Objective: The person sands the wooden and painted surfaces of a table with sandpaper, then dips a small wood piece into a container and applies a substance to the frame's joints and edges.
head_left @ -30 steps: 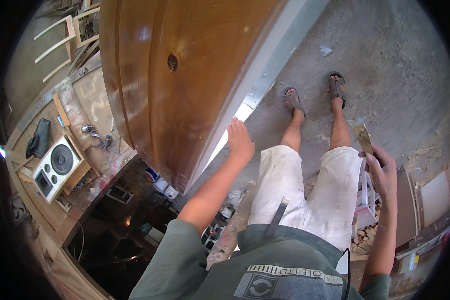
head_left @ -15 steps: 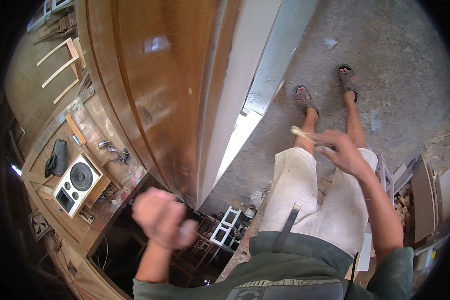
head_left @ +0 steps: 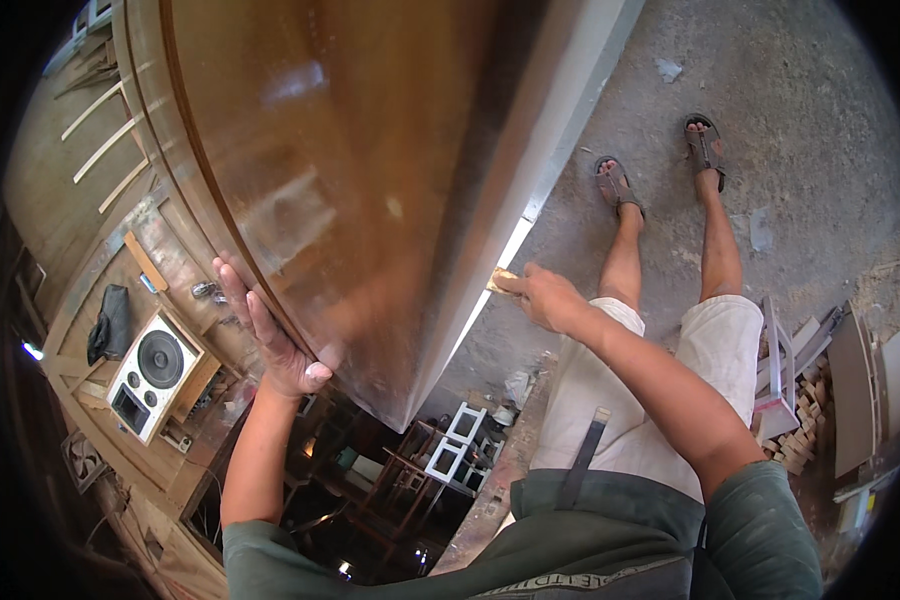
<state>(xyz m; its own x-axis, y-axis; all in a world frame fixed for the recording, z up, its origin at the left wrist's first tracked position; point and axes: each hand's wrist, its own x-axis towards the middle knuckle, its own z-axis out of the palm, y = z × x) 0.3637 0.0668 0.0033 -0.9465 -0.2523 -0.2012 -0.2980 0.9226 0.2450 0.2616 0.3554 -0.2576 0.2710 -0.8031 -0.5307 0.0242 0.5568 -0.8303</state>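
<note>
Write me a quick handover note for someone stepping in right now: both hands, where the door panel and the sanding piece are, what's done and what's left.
Left hand: open, palm flat against the glossy face of the brown door panel, near its lower corner, steadying it.
Right hand: grip closed on a small tan piece, apparently sandpaper, pressed to the panel's pale edge.
The panel stands upright beside the person's sandalled feet, over the grey floor. A speaker sits on the workbench to the left.
Done: cannot tell how much of the edge has been worked.
Left: probably rubbing along the edge, with the left hand bracing.
</note>
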